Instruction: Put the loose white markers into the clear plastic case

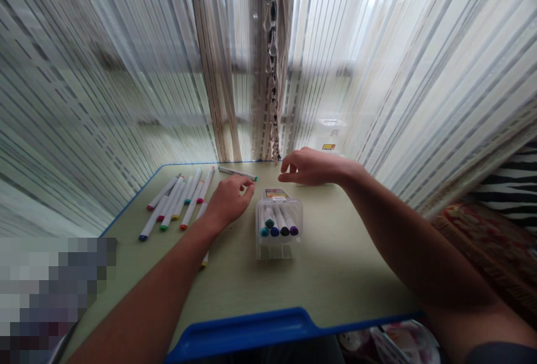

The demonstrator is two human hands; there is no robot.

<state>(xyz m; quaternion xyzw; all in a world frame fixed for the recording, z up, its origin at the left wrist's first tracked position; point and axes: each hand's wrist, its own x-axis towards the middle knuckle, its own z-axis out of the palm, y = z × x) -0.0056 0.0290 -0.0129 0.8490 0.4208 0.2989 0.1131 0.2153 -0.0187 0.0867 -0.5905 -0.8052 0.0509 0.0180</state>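
My left hand (230, 197) hovers over the table left of a clear plastic case (260, 210). Its fingers are loosely curled with a gap showing between them, and I see nothing in it. Close beyond its fingertips lies a single white marker (237, 173) with a green end. The case holds several markers (279, 221), their teal, blue, black and purple ends facing me. On the case's far right side, my right hand (308, 167) is raised with bent fingers, thumb and forefinger apart, and holds nothing visible.
Several loose white markers (178, 202) with coloured ends lie on the left of the table (335, 274); my left forearm partly covers some. A translucent container (331, 135) with a yellow label stands behind my right hand. String curtains (146, 73) hang along the far edge.
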